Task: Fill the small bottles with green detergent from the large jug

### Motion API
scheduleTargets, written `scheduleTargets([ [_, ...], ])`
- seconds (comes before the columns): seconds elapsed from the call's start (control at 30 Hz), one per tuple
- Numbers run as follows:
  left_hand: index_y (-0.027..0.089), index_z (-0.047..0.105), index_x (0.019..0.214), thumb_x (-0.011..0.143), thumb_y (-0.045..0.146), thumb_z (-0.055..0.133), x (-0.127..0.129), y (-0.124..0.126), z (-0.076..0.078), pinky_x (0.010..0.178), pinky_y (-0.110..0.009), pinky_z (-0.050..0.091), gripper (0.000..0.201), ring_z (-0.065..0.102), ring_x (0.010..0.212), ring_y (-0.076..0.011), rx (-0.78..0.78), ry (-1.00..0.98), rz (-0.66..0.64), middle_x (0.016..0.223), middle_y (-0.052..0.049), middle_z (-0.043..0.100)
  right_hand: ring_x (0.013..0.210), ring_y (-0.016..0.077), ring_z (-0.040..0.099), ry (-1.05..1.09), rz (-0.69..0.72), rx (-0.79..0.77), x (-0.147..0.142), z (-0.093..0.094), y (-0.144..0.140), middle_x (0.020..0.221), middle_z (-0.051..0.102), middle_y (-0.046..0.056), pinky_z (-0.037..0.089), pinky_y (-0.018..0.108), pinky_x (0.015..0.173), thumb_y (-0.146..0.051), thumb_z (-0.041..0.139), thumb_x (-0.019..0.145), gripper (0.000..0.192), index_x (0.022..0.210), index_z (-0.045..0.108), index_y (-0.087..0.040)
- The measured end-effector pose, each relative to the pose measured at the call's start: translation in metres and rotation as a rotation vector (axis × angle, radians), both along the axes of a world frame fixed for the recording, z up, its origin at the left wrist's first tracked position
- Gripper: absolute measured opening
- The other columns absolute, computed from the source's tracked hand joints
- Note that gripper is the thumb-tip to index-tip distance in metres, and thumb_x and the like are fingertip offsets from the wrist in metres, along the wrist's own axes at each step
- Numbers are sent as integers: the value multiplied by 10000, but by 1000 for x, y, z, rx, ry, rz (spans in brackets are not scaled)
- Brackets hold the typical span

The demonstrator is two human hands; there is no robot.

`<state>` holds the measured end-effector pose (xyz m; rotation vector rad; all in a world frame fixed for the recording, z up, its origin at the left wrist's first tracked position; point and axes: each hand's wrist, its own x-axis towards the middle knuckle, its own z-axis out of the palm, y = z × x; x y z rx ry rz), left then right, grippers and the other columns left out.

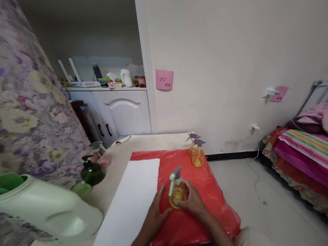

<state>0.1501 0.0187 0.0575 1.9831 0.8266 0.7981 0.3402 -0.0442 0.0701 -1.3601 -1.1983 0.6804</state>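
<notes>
On the red sheet (190,221) covering the table, seen from the head camera, an orange spray bottle (177,193) stands upright between both hands. The right hand (194,202) wraps it from three o'clock; the left hand (154,214) touches its base at eight o'clock, fingers together. Two more orange sprayers (197,153) stand well apart at twelve o'clock, and a white paper (134,204) lies at nine.
</notes>
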Motion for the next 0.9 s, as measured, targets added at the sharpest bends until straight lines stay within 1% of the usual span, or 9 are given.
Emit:
scheduleTargets([
  [0.1,208,371,1399,839,375,547,-12,13,-12,1159,-470,235,610,334,1376,-249,92,73,62,1477,-95,393,1075,279,584,-4,-157,2,18,-5,6,1151,631,64,451,420,950,-231,812,494,733,1172,535,-216],
  [0.17,196,417,1370,854,364,510,-19,19,-21,1143,-472,275,551,380,1348,-248,147,139,81,1451,-101,433,1099,285,571,-6,-268,7,35,-6,9,1178,614,73,437,432,967,-269,806,508,733,1181,519,-214],
  [0.27,235,476,1328,844,335,508,-23,22,-32,1118,-488,322,495,457,1294,-253,222,232,64,1396,-75,511,1105,291,570,-6,-421,12,66,-4,12,1203,600,83,443,442,957,-342,786,543,745,1214,487,-219],
  [0.37,282,534,1273,822,301,529,-22,21,-36,1134,-512,287,451,521,1237,-254,291,284,15,1320,-35,590,1089,287,582,-29,-535,16,95,1,16,1175,611,91,453,426,944,-364,761,566,726,1217,482,-209],
  [0.47,293,548,1256,813,281,534,-21,22,-37,1142,-507,280,444,543,1216,-244,317,289,1,1301,-21,607,1093,292,572,-82,-615,5,116,3,22,1174,601,95,440,424,955,-360,759,543,715,1191,505,-199],
  [0.57,282,554,1249,825,289,520,-22,23,-39,1133,-498,303,425,538,1223,-240,321,293,21,1301,-27,607,1066,298,576,-130,-663,-19,125,0,28,1153,602,97,439,434,944,-369,760,526,706,1168,527,-192],
  [0.73,264,571,1233,835,299,494,-24,26,-45,1103,-500,354,407,510,1250,-254,284,306,84,1293,-28,610,1003,292,600,-167,-688,-38,124,-14,34,1104,617,105,465,421,898,-393,742,549,678,1151,528,-167],
  [0.9,240,585,1219,830,321,484,-24,26,-46,1094,-494,367,410,488,1268,-272,220,334,109,1293,-42,604,1011,295,596,-182,-727,-50,125,-26,43,1089,621,84,465,423,895,-411,748,535,640,1103,543,-200],
])
